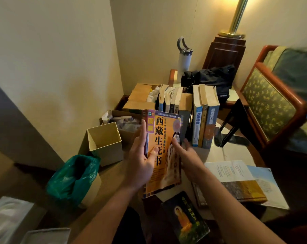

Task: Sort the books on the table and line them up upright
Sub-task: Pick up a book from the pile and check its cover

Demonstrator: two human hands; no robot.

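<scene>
Head view, mid-frame: my left fingers clamp the orange book, right fingers spread on its cover; next I'd stand it beside the upright row.

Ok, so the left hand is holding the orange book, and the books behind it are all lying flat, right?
Not quite. The left hand does hold the orange book, but the books behind it stand upright in a row, spines facing out, not lying flat. The head view shows it.
</scene>
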